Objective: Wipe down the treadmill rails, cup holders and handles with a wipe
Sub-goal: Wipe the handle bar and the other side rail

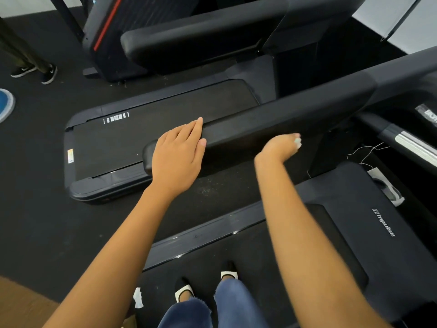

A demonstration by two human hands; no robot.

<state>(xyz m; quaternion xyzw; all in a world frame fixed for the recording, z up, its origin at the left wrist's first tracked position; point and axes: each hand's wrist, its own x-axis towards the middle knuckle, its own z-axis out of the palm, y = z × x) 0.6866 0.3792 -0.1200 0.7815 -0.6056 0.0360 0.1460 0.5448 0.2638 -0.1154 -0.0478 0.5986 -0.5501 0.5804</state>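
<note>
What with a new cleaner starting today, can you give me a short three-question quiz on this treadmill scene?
1. True or false: the left hand rests with straight fingers on the handrail end.
2. Which hand holds the wipe? A: left hand. B: right hand.
3. Fill in: the person's shoes stand on the near treadmill's ____.
Key: 1 true; 2 B; 3 belt.

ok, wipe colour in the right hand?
Pale white-mint; the wipe peeks from the right hand against the rail. Head view, motion-blurred.
</note>
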